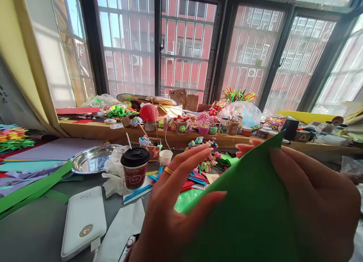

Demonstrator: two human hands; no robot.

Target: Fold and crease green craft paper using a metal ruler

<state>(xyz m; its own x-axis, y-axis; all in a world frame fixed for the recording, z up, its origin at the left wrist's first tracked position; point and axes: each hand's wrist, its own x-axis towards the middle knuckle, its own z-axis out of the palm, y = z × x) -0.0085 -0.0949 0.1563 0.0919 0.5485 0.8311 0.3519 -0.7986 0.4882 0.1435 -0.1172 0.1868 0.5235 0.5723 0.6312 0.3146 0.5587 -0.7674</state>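
Observation:
A sheet of green paper [244, 209] is held up close to me, its pointed corner at the top right. My right hand [320, 201] pinches it near that corner, with the thumb on the near face and fingertips showing behind the upper edge. My left hand [172, 205], with a ring on one finger, is at the sheet's left edge. Its fingers are stretched out and apart from the thumb, which lies over the near face of the paper. A watch [129, 247] shows at the left wrist.
On the table are a white power bank [83, 224] with a cable, a lidded coffee cup [135, 171], a paper cup [165, 157] and a metal tray [92, 158]. Paper strips [36, 190] lie at left. Craft flowers and jars crowd the windowsill [113, 135].

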